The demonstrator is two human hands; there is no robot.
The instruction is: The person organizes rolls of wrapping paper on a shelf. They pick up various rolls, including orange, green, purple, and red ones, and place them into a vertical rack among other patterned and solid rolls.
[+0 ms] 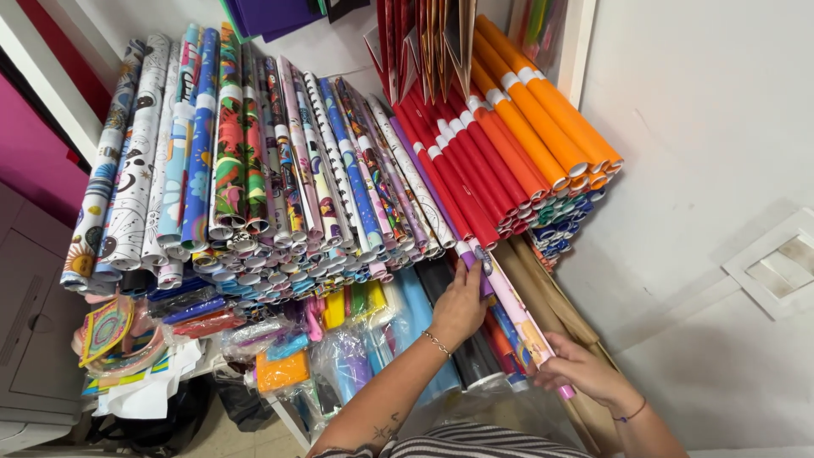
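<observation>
The left hand is reaching up and forward, its forearm stretching from the bottom edge, palm facing away and fingers curling closed in a grasp at the top. The right hand is sitting lower and to the right, wrist bending inward, fingers and thumb pinching together, with its forearm angling off toward the lower right corner.

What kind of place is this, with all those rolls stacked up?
Probably a stationery or gift-wrap shop's stock corner: shelves packed with patterned paper rolls, plain red and orange rolls, and bagged craft supplies below.
</observation>
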